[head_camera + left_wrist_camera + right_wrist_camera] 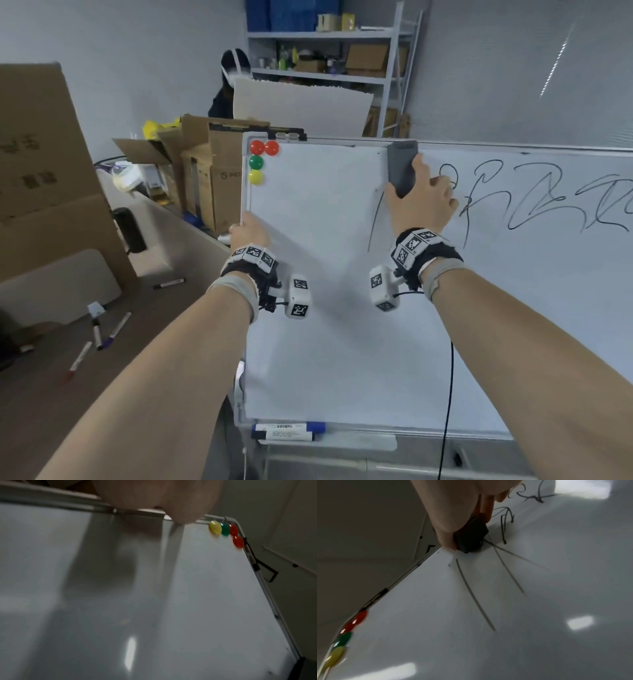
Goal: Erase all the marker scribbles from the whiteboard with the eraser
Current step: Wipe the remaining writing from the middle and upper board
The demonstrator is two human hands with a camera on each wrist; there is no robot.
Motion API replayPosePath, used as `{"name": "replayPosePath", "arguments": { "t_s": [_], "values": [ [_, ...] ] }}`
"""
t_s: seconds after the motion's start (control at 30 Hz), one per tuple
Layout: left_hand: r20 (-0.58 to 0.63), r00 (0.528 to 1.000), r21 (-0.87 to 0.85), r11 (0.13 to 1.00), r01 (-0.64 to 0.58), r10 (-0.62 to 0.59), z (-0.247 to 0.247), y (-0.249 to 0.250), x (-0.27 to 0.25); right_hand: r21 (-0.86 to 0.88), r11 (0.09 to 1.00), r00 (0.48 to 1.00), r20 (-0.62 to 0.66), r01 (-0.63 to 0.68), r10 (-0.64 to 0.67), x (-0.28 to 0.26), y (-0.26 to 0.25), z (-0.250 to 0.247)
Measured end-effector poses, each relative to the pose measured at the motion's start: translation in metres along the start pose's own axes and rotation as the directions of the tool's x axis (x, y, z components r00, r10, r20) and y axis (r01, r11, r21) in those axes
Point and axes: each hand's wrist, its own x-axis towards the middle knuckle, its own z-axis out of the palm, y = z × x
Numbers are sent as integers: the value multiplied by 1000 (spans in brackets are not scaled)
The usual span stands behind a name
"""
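Note:
A white whiteboard (325, 308) stands in front of me, its left part wiped, black marker scribbles (534, 195) across its upper right. My right hand (419, 198) grips a dark grey eraser (402, 168) and presses it flat on the board near the top edge, just left of the scribbles. In the right wrist view the eraser (471, 536) sits between thumb and fingers, with thin black lines (476, 596) running down below it. My left hand (248, 229) holds the board's left edge below the magnets; its fingers are hidden behind the frame.
Two red, one green and one yellow magnet (256, 162) sit in the board's top left corner. Markers (287, 431) lie in the tray below. Cardboard boxes (41, 171), a table with loose markers (102, 332), a shelf (329, 54) and another person (229, 82) are behind.

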Motion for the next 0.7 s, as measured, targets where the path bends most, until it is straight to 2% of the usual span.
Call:
{"name": "replayPosePath", "arguments": {
  "t_s": [0.07,0.13,0.2,0.27,0.37,0.47,0.53,0.6,0.7],
  "values": [
    [43,999,21,1000,15,-16,-12,-4,6,16,991,987,81,136,-137,-9,-23,5],
    [73,997,60,998,8,-13,-19,-11,10,21,963,948,166,270,-270,-18,-45,10],
    [67,998,93,996,-15,8,-20,-18,9,5,943,926,187,332,-327,-20,-53,10],
    [49,998,155,986,-53,46,-17,-21,1,-30,948,941,140,316,-310,-12,-41,5],
    [77,991,209,970,-126,112,-9,-22,-9,-32,994,993,53,106,-104,9,-11,-6],
    [96,988,221,965,-140,121,-4,-21,-12,-38,999,999,41,-26,28,17,-2,-9],
    [45,993,196,974,-118,111,-5,-22,-11,-1,1000,998,57,0,0,11,-9,-6],
    [-11,995,185,978,-97,101,-11,-23,-9,29,994,991,79,105,-107,4,-21,-2],
    [-21,994,205,974,-98,105,-19,-27,-3,53,975,964,150,215,-221,0,-34,1]
  ]
}}
